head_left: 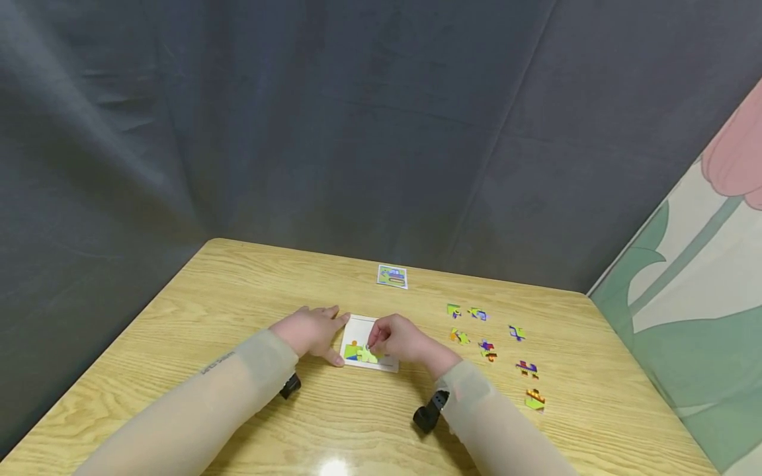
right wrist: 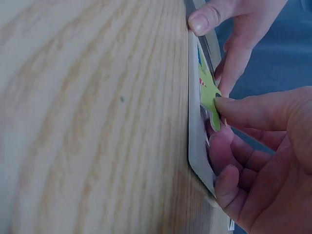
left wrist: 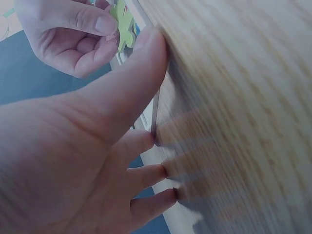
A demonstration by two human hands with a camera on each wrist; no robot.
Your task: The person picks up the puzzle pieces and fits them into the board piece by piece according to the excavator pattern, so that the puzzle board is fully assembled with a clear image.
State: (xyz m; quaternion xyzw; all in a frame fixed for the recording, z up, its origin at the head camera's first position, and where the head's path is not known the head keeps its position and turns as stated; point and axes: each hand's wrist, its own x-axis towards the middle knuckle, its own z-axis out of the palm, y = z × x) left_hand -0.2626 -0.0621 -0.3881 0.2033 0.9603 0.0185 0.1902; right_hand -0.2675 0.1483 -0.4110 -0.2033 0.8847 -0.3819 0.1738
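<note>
A white puzzle tray [head_left: 359,326] lies on the wooden table in front of me. Along its left side rests my left hand [head_left: 311,330], fingers spread and fairly straight, with the thumb against the near edge. My right hand [head_left: 400,340] pinches a light green puzzle piece [right wrist: 209,95] between thumb and fingers, low over the tray's near part. Left of that piece, a puzzle piece in green, blue and orange [head_left: 351,352] lies in the tray's near left corner. In the right wrist view the held piece looks tilted; whether it touches its neighbour I cannot tell.
Several loose puzzle pieces lie scattered to the right, among them a green one [head_left: 454,309], a red and purple one [head_left: 526,367] and an orange and green one [head_left: 535,400]. A small picture card [head_left: 392,276] lies beyond the tray. A dark curtain [head_left: 357,132] hangs behind the table.
</note>
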